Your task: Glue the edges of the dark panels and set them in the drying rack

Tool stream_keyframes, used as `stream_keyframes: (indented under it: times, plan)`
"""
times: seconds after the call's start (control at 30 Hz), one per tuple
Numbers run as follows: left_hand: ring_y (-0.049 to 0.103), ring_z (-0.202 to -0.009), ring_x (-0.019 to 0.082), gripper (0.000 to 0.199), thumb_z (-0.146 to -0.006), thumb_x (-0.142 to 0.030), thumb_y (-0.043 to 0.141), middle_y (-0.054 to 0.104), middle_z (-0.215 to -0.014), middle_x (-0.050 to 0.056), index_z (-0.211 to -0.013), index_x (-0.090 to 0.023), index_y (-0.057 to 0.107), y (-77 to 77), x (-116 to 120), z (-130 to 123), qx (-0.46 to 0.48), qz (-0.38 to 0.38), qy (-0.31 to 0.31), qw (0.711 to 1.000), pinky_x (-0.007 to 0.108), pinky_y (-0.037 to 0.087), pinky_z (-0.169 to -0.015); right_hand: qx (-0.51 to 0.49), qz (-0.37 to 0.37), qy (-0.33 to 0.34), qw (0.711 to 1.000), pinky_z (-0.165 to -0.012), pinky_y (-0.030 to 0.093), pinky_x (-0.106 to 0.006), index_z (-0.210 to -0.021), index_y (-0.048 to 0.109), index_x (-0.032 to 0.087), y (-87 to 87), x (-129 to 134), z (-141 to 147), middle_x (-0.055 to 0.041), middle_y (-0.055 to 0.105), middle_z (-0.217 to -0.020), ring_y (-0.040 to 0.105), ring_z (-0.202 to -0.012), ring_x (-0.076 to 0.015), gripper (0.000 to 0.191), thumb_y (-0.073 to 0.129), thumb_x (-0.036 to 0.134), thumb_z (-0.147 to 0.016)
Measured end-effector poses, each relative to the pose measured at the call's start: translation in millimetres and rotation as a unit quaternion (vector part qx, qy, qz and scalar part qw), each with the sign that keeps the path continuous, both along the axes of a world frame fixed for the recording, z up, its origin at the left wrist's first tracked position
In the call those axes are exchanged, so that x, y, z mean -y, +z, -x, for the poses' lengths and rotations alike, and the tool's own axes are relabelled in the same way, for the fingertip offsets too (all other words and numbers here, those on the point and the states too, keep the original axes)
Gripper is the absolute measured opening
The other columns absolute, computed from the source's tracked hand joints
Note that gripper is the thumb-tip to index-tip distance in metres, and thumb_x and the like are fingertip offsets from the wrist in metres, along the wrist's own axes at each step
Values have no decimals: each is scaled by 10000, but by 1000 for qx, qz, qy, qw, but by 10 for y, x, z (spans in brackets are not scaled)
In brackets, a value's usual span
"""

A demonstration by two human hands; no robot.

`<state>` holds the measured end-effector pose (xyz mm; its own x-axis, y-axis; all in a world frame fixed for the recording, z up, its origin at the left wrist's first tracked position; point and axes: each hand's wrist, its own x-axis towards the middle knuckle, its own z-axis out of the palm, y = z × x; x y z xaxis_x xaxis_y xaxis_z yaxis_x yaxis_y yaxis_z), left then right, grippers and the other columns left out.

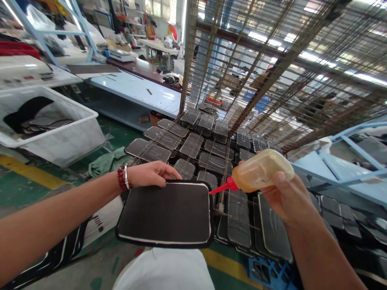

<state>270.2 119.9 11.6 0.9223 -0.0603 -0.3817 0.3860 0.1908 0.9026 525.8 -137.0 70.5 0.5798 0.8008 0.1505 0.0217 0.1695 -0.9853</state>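
My left hand (152, 174) grips the far edge of a black rounded rectangular panel (165, 213), thumb on its face and fingers over the rim. A whitish line runs round the panel just inside its dark border. In my right hand (281, 197) is a clear squeeze bottle (261, 171) of amber liquid, tilted to the left. Its red nozzle (220, 187) points at the panel's right edge, with the tip at or very close to the pale line. Whether the tip touches cannot be made out.
Wire racks (211, 157) ahead carry several similar black panels, and raised mesh racks (256, 60) lean overhead to the right. At left stands a white bin (54, 141) with dark pieces. A blue crate (269, 274) sits low at right. Behind is a light-blue table (139, 90).
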Motion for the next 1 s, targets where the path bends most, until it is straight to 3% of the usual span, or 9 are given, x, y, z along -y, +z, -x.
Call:
stream_keyframes:
  times: [0.3, 0.63, 0.8, 1.0]
  plan:
    - [722, -778, 183, 465, -654, -44, 576, 763, -916, 55, -1100, -148, 656, -12, -28, 14, 1, -2, -9, 1000, 224, 537, -656, -12, -4, -15, 1000, -795, 559, -365, -1180, 614, 224, -8, -57, 67, -92, 672, -1053, 656, -924, -272, 577, 803, 469, -693]
    - [714, -709, 164, 469, -641, -42, 563, 766, -875, 33, -1084, -156, 666, -21, -23, 12, -8, -7, -15, 1000, 204, 525, -607, 5, -21, -17, 1000, -879, 549, -519, -1215, 598, 211, -4, -58, 133, -151, 693, -1055, 632, -1071, -373, 593, 806, 421, -701]
    - [695, -650, 137, 457, -641, -30, 569, 765, -841, 32, -1070, -149, 672, 22, 3, 20, -13, 11, -11, 1000, 179, 506, -572, -3, -29, -27, 999, -877, 564, -474, -1229, 604, 210, -26, -34, 147, -137, 681, -1099, 648, -1043, -346, 558, 778, 387, -729]
    - [697, -653, 142, 447, -654, -45, 585, 764, -846, 38, -1081, -142, 673, 12, 13, 50, 0, 23, -12, 1000, 181, 509, -567, -33, -24, -63, 997, -801, 597, -381, -1143, 666, 188, -128, -20, 123, -99, 708, -1005, 683, -938, -309, 491, 781, 403, -717]
